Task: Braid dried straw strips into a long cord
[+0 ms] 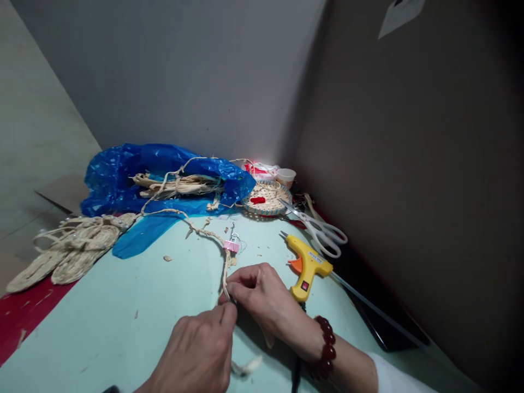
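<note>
A braided cord of pale plant fibre (226, 267) runs down to my hands, held at the table by a pink binder clip (231, 245). My right hand (262, 295), with a dark red bead bracelet (327, 349) at the wrist, pinches the cord's lower end. Just below it, my left hand (200, 344) is closed on the strands too, thumb and finger pressed together. Loose fibre ends (246, 367) stick out under the hands. Beyond the clip, the cord's far part curves back toward a blue plastic bag (118, 174).
Inside the bag lies a bundle of dry fibre (180, 185). Woven soles (82, 248) rest at the left. A yellow glue gun (307, 265), white-handled scissors (323, 232), a round basket (268, 196) and a paper cup (285, 176) stand on the right side, near a black flat object (380, 322).
</note>
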Demonstrator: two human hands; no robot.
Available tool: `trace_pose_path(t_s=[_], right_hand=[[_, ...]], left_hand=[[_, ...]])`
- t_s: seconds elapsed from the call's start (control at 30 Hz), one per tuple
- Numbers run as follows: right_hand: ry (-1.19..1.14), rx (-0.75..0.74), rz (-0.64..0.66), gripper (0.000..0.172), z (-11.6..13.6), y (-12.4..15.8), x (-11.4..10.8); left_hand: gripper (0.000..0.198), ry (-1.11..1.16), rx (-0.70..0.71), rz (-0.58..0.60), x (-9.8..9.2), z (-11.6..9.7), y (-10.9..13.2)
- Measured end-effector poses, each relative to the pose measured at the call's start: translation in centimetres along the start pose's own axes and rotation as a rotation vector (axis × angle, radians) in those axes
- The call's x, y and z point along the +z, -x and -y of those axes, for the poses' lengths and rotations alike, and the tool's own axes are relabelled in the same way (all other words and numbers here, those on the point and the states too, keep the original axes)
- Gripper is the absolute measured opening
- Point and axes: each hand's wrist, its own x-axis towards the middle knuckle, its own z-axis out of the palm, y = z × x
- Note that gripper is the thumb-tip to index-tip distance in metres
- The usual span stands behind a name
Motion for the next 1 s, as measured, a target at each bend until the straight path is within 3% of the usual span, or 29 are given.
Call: trace_pose_path(t_s=[0.13,0.23,0.3,0.33,0.4,0.5,0.57,0.8,1.0], right_hand=[[-0.137,0.039,0.044,0.018,-0.3,-0.1,0.0],[-0.122,0.053,0.026,0.015,-0.2,-0.1,-0.1],[-0.08,0.048,0.005,0.014,0.0,0.0,-0.3],[-0.056,0.042,-0.001,0.013,0.1,0.0,-0.5],[-0.022,0.026,-0.006,0.014,0.1,0.2,-0.7],[0.022,0.004,0.007,0.014,0.0,0.3,-1.0],[0.079,-0.002,0.019,0.014,0.0,0.5,-1.1],[0.427,-0.071,-0.02,0.017,1.5,1.6,-1.4],[0.528,-0.086,-0.043,0.016,1.8,2.0,-1.2]], left_hand=[[0.029,-0.082,0.052,0.12,-0.4,-0.1,-0.1],[0.016,0.068,0.013,-0.011,-1.3,0.1,-0.4],[0.027,0.196,-0.087,-0.125,-2.2,0.7,-0.9],[0.031,0.257,-0.156,-0.155,-2.6,1.1,-1.2],[0.02,0.455,-0.255,-0.154,-3.2,1.8,-2.1],[0.017,0.873,-0.296,0.017,-3.3,2.5,-3.1],[0.017,1.015,-0.296,0.107,-3.0,2.5,-3.4],[0.02,0.882,-0.248,0.049,-3.0,2.4,-3.2],[0.028,1.353,-0.464,0.148,-1.8,1.7,-3.1]])
